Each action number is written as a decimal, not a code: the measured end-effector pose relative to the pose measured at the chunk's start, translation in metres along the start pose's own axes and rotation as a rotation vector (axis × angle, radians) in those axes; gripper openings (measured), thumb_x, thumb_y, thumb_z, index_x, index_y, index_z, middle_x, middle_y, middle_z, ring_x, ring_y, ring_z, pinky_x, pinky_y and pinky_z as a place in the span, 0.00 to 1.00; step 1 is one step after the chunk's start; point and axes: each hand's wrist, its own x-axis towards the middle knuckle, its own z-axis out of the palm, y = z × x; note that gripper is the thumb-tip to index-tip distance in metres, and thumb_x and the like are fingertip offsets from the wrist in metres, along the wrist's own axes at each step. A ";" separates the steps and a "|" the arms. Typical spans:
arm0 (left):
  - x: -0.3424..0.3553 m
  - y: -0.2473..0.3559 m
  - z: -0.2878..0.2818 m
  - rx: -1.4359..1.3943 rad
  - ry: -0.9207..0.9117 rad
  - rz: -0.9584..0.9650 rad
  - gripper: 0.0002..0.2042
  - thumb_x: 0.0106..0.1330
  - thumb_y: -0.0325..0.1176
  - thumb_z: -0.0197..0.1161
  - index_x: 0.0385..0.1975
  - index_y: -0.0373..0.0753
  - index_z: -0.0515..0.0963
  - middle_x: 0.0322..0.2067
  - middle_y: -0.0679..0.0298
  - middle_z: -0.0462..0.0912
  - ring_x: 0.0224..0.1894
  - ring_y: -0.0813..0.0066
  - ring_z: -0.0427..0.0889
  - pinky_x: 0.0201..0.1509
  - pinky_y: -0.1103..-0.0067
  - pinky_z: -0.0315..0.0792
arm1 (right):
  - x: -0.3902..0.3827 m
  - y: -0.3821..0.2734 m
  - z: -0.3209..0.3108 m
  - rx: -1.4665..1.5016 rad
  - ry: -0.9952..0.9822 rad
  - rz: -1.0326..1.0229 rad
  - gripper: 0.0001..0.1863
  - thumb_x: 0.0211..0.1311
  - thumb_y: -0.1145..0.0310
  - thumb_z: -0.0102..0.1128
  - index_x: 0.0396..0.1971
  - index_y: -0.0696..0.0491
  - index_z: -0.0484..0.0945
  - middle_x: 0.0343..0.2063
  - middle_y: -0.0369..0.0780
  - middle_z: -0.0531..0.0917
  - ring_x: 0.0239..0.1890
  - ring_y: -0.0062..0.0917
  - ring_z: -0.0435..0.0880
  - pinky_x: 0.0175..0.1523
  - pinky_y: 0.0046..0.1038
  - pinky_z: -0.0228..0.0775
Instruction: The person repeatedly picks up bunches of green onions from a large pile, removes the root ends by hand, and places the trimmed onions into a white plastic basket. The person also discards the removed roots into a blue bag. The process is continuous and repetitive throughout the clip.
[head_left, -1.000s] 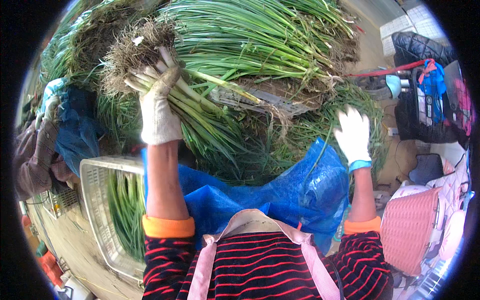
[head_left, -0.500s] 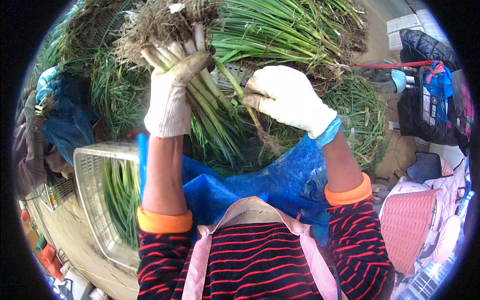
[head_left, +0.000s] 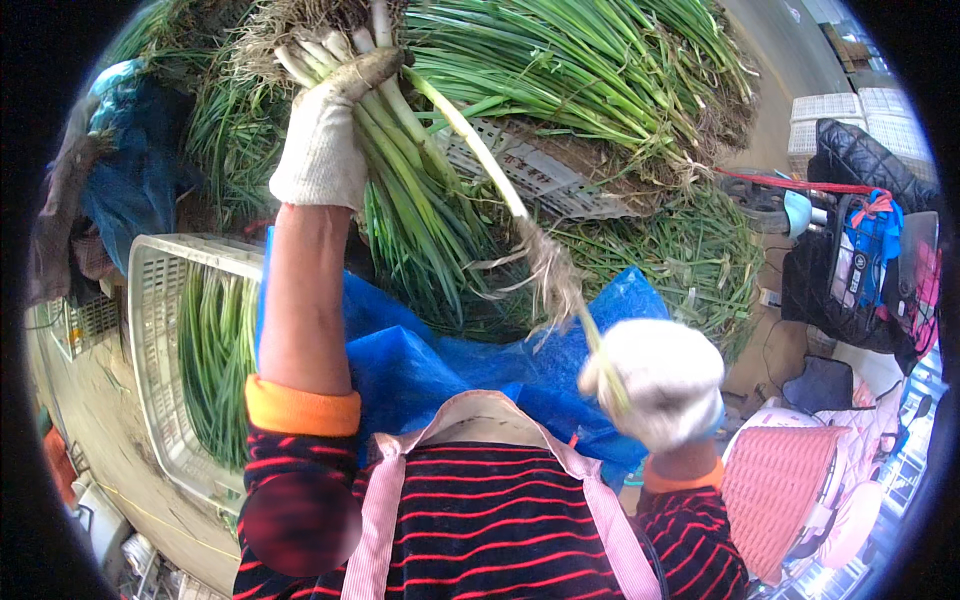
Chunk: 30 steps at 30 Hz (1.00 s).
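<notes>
My left hand (head_left: pixel 335 125), in a white knit glove, is closed round a bunch of green onions (head_left: pixel 400 140). Their soil-caked roots (head_left: pixel 310 25) point away from me and the green leaves hang toward me. One pale stalk (head_left: pixel 475 150) slants out of this grip to a frayed tuft of roots (head_left: pixel 550 265). From the tuft a thin yellow-green strip (head_left: pixel 592 330) runs to my right hand (head_left: pixel 665 385), whose gloved, slightly blurred fingers are closed on it. Whether strip and tuft are joined, I cannot tell.
A pile of green onions (head_left: pixel 560 70) lies ahead, with a pale plastic crate (head_left: pixel 540 175) below it. Loose leaf trimmings (head_left: pixel 680 250) heap at the right. Blue plastic sheeting (head_left: pixel 430 360) covers my lap. On the left, a white basket (head_left: pixel 150 350) holds onions. A pink woven basket (head_left: pixel 780 480) stands right.
My right hand has swung down and toward me, drawing the yellow-green strip out from the bunch. The slanting stalk and root tuft stretch further. My left hand keeps its grip on the bunch.
</notes>
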 end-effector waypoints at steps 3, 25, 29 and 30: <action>0.008 -0.001 -0.008 0.032 0.022 0.015 0.13 0.58 0.33 0.64 0.41 0.36 0.79 0.37 0.61 0.82 0.38 0.70 0.80 0.46 0.76 0.74 | -0.007 -0.005 -0.015 -0.104 0.252 0.165 0.09 0.56 0.66 0.59 0.22 0.56 0.75 0.25 0.44 0.81 0.26 0.32 0.81 0.34 0.31 0.74; -0.026 -0.008 0.018 -0.047 -0.358 -0.173 0.16 0.52 0.25 0.67 0.41 0.31 0.75 0.37 0.59 0.79 0.37 0.70 0.79 0.47 0.77 0.74 | 0.067 0.087 0.000 -0.812 0.191 0.030 0.10 0.55 0.65 0.60 0.25 0.57 0.76 0.23 0.42 0.77 0.30 0.40 0.78 0.58 0.45 0.66; -0.038 -0.009 0.031 -0.158 -0.458 -0.183 0.25 0.51 0.18 0.63 0.52 0.33 0.66 0.45 0.62 0.75 0.51 0.70 0.75 0.55 0.77 0.72 | 0.076 0.082 0.008 -0.956 0.298 0.065 0.09 0.55 0.68 0.61 0.30 0.60 0.79 0.29 0.44 0.81 0.37 0.39 0.79 0.63 0.43 0.60; -0.038 -0.012 0.031 -0.166 -0.436 -0.211 0.28 0.51 0.16 0.63 0.54 0.35 0.64 0.47 0.62 0.74 0.53 0.70 0.74 0.56 0.76 0.71 | 0.073 0.084 0.008 -0.926 0.314 0.073 0.10 0.55 0.68 0.61 0.30 0.60 0.79 0.30 0.44 0.82 0.37 0.39 0.79 0.62 0.42 0.61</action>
